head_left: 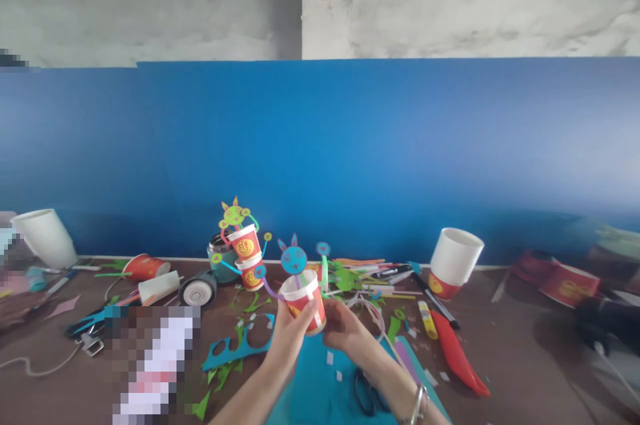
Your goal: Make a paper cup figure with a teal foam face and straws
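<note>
My left hand (294, 326) is closed round a red and white paper cup (316, 310) in the middle of the view. A blue paper cat-like face (293, 259) stands up from the cup on a stick, and two bent straws with blue round ends reach out at its sides. At the cup's right lower side is my right hand (340, 325), its fingers curled; their tips are partly hidden by the cup. Behind to the left, a similar figure with a yellow-green face (233, 215) stands on two stacked red cups (247, 246).
Blue sheets (320, 385) with dark scissors (364, 391) lie below my hands. Around are cut paper scraps, a glue stick (427, 319), a red pouch (460, 359), a stack of white cups (456, 255) and an open flask (223, 263). Behind rises a blue panel (320, 145).
</note>
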Tool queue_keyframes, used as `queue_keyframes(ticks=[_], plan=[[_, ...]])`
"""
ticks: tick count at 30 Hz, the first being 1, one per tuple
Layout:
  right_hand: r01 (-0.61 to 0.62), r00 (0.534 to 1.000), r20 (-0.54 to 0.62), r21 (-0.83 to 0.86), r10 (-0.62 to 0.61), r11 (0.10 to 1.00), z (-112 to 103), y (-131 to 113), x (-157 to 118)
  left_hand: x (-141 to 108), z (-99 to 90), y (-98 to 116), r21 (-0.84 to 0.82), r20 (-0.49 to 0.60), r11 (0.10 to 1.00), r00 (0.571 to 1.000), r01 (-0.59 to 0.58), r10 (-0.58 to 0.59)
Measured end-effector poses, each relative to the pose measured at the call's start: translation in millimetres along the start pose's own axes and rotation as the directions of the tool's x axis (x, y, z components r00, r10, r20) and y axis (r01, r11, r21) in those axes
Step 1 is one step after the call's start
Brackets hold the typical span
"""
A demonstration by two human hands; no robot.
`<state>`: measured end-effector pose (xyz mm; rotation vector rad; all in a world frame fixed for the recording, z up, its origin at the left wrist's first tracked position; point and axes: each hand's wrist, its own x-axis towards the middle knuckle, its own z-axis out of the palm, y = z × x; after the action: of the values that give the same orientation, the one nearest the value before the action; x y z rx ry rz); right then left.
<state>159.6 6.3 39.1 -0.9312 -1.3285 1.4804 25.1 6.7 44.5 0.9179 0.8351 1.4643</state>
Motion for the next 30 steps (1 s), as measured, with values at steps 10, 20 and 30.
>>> queue_keyframes(ticks=[10,20,30], plan=[[0.09,0.995,-0.057,0.062,-0.086,0.994,6.7,-13.7,-3.5,0.1,2.0,10.3,0.013,-0.095,1.0,0.995,-0.026,0.027],[0.088,0.996,-0.023,-0.087,-0.09,0.992,0.0,-25.9,-5.2,12.4,-9.9,13.6,0.089,-0.114,0.995,0.993,0.042,-0.032],[0.037,0.994,0.108,-0.183,-0.017,0.982,-1.3,-21.8,-6.5,11.7,-2.7,23.5,-0.169,-0.051,0.981,0.994,0.091,-0.101]])
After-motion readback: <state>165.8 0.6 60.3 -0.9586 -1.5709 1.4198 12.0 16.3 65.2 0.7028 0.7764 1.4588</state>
